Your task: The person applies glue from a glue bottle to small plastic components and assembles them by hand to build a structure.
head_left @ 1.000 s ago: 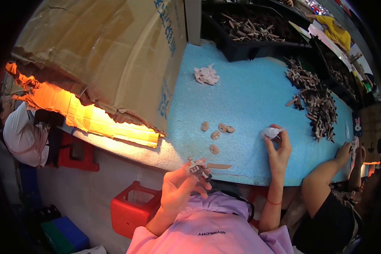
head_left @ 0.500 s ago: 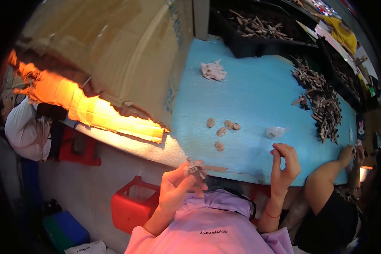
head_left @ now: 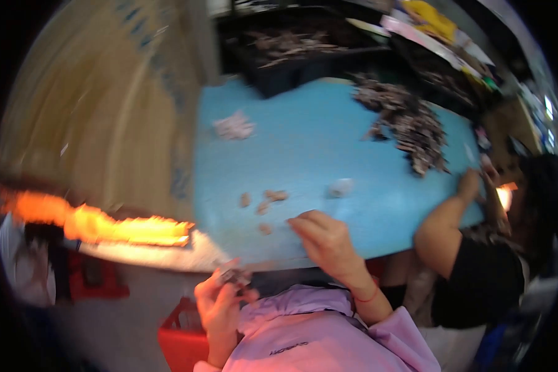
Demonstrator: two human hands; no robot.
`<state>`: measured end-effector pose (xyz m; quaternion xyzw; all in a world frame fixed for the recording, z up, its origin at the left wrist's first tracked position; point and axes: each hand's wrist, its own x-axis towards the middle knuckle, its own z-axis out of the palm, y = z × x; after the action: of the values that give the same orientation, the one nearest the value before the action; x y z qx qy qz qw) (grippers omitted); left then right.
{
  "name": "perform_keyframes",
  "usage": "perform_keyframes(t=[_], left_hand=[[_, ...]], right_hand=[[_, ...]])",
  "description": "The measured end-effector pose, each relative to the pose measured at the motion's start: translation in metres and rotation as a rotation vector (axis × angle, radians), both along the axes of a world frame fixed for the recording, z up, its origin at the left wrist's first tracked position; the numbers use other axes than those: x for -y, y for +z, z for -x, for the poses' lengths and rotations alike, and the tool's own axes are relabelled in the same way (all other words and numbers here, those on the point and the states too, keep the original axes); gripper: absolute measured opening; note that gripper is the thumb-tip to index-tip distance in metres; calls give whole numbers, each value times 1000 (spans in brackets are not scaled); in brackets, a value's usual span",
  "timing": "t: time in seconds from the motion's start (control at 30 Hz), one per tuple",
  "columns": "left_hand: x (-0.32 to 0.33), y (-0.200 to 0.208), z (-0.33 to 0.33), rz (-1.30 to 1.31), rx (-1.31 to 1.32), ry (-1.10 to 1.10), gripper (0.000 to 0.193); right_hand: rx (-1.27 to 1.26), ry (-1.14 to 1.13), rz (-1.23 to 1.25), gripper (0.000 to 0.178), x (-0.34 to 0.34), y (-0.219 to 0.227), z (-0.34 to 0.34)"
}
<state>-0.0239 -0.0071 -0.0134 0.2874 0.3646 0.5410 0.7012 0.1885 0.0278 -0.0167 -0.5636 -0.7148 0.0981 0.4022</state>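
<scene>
Left fingers (head_left: 208, 291) around one part (head_left: 234, 276), five tan pieces (head_left: 263, 208)

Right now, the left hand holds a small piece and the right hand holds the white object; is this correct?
No: in the head view, the white object lies on the blue tabletop, apart from the right hand. The left hand holds the small piece.

At the left of the table (head_left: 304, 152) I see the box (head_left: 93, 118); right of it lie loose pieces (head_left: 263, 208), the wad (head_left: 234, 126) behind them, the pile (head_left: 409, 124) farther right, the tray (head_left: 310, 71) at the back.
</scene>
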Motion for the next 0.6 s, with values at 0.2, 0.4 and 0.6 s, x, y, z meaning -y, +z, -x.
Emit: perform_keyframes(t=[0.2,0.4,0.6], left_hand=[[-2,-13,1,-94,74,-100,37],[-5,-10,-18,-69,150,-137,32],[-2,-10,-26,-96,74,-127,32]], right_hand=[[-12,-377,-149,18,23,17,-77],[414,-830,-174,25,-6,-6,-167],[380,-761,9,30,-58,0,-172]])
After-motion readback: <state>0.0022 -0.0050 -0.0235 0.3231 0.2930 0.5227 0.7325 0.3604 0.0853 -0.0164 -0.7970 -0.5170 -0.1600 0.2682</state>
